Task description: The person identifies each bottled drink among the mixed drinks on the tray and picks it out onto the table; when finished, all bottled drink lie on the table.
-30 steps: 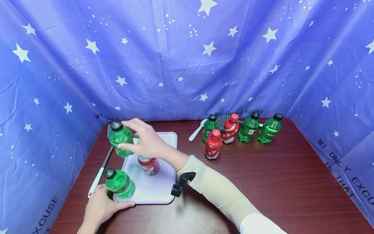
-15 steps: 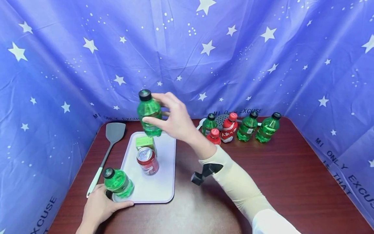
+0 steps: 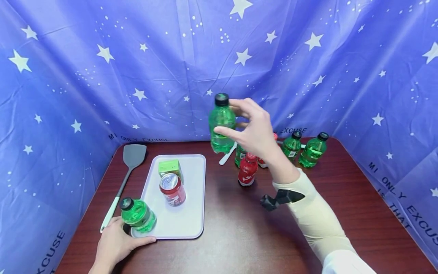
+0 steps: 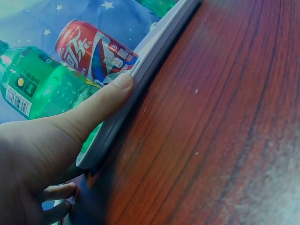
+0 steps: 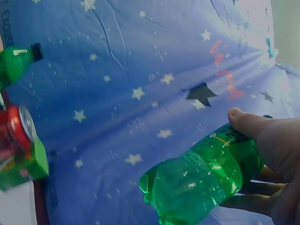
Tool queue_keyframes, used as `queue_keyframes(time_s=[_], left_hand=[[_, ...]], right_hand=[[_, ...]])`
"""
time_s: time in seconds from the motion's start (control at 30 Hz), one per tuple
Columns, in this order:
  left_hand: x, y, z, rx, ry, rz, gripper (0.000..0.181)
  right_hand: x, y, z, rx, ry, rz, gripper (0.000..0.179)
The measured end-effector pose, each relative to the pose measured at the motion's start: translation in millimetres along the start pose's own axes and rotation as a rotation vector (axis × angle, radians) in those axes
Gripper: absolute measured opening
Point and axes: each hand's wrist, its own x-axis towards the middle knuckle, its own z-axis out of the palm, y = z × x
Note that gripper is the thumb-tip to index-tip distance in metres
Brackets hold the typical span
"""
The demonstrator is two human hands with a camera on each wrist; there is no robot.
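My right hand point(image 3: 254, 127) grips a green plastic bottle with a black cap point(image 3: 221, 125) in mid-air, roughly upright, behind the red bottle point(image 3: 248, 172). In the right wrist view the thumb and fingers wrap the upper part of that bottle. At the near-left corner of the white tray point(image 3: 191, 213), my left hand point(image 3: 114, 241) holds the edge. Its thumb lies along the front rim in the left wrist view; some fingers are hidden. On the tray stand another green bottle point(image 3: 138, 216), a red soda can point(image 3: 172, 190) and a green box point(image 3: 170, 167).
Left of the tray lies a grey spatula point(image 3: 134, 154) with a pale handle. At the back right stand several bottles, including a green bottle point(image 3: 313, 152), partly hidden by my right arm. A white spoon point(image 3: 224, 158) lies near them. A starry curtain point(image 3: 191, 68) borders the table.
My right hand has carried the green bottle up from the tray's far-left side and to the right, past the tray. The left hand has stayed at the tray corner.
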Motion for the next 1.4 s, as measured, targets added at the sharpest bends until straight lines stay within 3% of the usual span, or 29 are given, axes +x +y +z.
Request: queue_keyframes(time_s=[0.23,0.57,1.03,1.4], left_hand=[[-0.2,-2.1,1.3,-0.003,0.018,0.008,0.103],[-0.1,-3.1,1.8,-0.008,0.019,0.018,0.103],[0.5,-1.9,1.2,-0.015,0.016,0.011,0.104],[-0.8,-3.4,2.0,-0.024,0.042,0.025,0.101]], right_hand=[[-11.4,16.4,-38.5,-0.092,0.096,0.028,0.062],[-35.9,33.8,-72.3,-0.233,0.191,0.045,0.056],[-74.6,61.0,-103.0,-0.36,0.136,0.147,0.058],[-103.3,81.5,-111.4,-0.43,0.068,0.264,0.06]])
